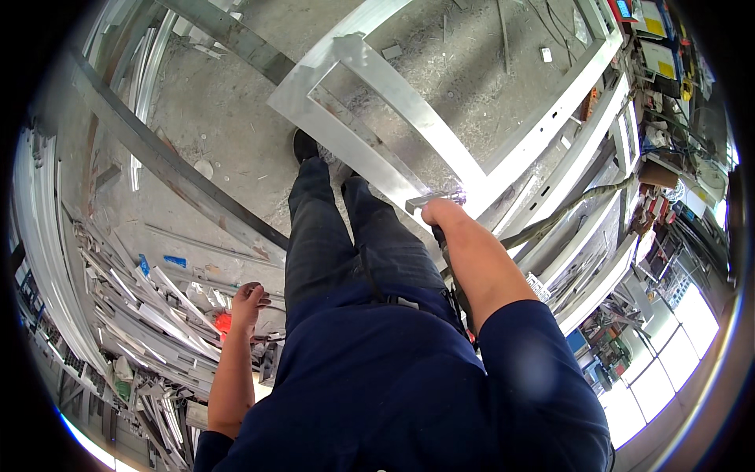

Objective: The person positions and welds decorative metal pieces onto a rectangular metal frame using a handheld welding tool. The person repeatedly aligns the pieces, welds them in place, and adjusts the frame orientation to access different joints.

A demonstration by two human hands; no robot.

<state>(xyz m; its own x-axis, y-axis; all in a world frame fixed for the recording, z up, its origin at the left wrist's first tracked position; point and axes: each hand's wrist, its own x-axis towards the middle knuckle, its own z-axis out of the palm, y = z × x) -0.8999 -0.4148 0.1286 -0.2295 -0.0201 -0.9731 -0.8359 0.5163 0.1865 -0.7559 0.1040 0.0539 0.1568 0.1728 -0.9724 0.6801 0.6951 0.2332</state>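
Observation:
My right hand (pixel 443 214) is closed around the black handle of a welding torch (pixel 439 234). The torch's metal front reaches the near edge of a silvery metal frame (pixel 346 130), by a corner where bars meet. A small violet-white glare shines there and washes out the torch's tip and the joint. My left hand (pixel 248 304) hangs out to the left, away from the frame. Its fingers are loosely bent and slightly apart, and nothing shows in them.
Long metal strips (pixel 149 315) lie heaped at the left, with a red-orange thing (pixel 223 322) among them. A dark steel beam (pixel 189 177) crosses on the left. A sleeved hose (pixel 558 214) runs off right, over more metal bars. Scraps litter the concrete floor (pixel 228 130).

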